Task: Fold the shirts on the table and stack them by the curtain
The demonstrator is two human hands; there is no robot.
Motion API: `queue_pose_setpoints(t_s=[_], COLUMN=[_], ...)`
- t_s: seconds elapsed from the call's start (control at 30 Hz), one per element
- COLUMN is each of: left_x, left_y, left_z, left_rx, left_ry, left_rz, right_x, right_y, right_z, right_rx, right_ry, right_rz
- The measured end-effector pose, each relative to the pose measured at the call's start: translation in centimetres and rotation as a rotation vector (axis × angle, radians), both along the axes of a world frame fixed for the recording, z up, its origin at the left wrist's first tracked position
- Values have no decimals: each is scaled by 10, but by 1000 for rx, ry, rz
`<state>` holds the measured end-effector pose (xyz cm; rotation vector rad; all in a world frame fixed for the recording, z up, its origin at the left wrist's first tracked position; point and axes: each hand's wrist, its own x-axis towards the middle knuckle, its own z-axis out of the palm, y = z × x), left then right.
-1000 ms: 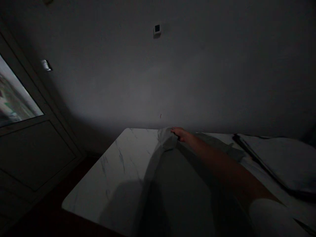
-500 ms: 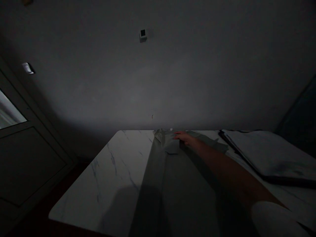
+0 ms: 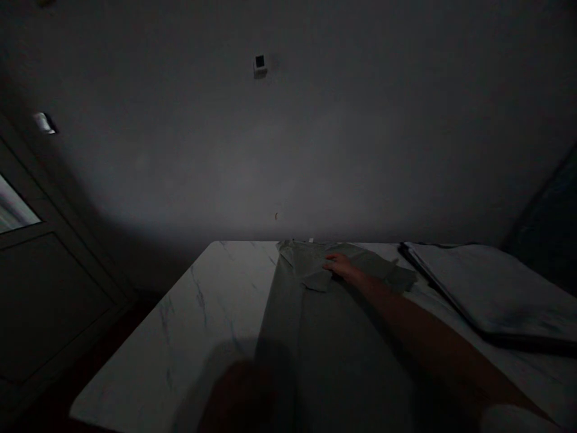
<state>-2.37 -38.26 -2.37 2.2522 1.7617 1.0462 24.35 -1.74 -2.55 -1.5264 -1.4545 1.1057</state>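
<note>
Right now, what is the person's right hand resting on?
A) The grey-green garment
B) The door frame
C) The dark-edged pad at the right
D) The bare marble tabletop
A: the right hand lies on the grey-green garment, which is spread on the white marble table.

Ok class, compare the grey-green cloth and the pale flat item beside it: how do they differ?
The grey-green cloth is dull and rumpled at its far end; the pale flat item is smooth with a dark edge. The right hand rests on the cloth, not the item. Both lie on the marble tabletop.
</note>
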Motion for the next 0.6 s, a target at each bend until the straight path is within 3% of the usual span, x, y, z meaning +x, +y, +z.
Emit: queue_pose_setpoints(t_s=[0.13, 0.2, 0.27, 0.33, 0.4, 0.5, 0.6], left_x=[-53, -67, -73, -74, -74, -77, -84], left_y=[182, 266, 333, 381, 416, 453, 479], left_z=[42, 51, 49, 38, 25, 11, 5], left_rx=[-76, -160, -220, -241, -250, -290, -339], left_ry=[101, 169, 204, 212, 210, 211, 211], left_rz=[-61, -8, 23, 14, -24, -103, -177], right_x=[4, 5, 6, 6, 6, 6, 6], right_y=[-11, -14, -17, -18, -18, -20, -21], right_z=[-10, -16, -22, -26, -28, -28, -28], right_rx=[182, 262, 313, 327, 319, 311, 301], right_ry=[-159, -180, -177, -166, -155, -139, -108], right_rz=[-21, -21, -22, -34, -34, -18, -32])
